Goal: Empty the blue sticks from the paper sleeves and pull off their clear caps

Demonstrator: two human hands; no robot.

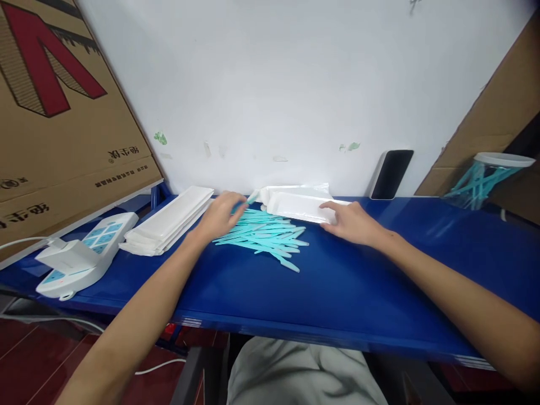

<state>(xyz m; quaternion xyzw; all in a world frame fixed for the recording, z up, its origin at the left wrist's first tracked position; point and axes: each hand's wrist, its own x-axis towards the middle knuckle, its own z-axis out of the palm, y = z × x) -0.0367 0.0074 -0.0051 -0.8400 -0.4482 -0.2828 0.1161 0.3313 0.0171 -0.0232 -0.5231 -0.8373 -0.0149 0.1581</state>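
My left hand [223, 215] is closed in a pinch above the pile's left side. One slim turquoise stick, which looks like an eyebrow razor [252, 197], sticks out past its fingertips. Just below and to the right lies a loose heap of similar turquoise razors [270, 236], crossing one another on the blue table. My right hand [352, 221] grips the right end of a flat white packet [297, 206], thumb and fingers on either side of it. Behind that packet, another white wrapper [291, 190] lies against the wall.
A stack of white packets [171, 219] is left of my left hand. Farther left sits a power strip [90, 253] with a white plug. A black-faced device [391, 174] leans on the wall. At right stands a clear tub [485, 180] of turquoise sticks. Cardboard [63, 140] borders the table [337, 292].
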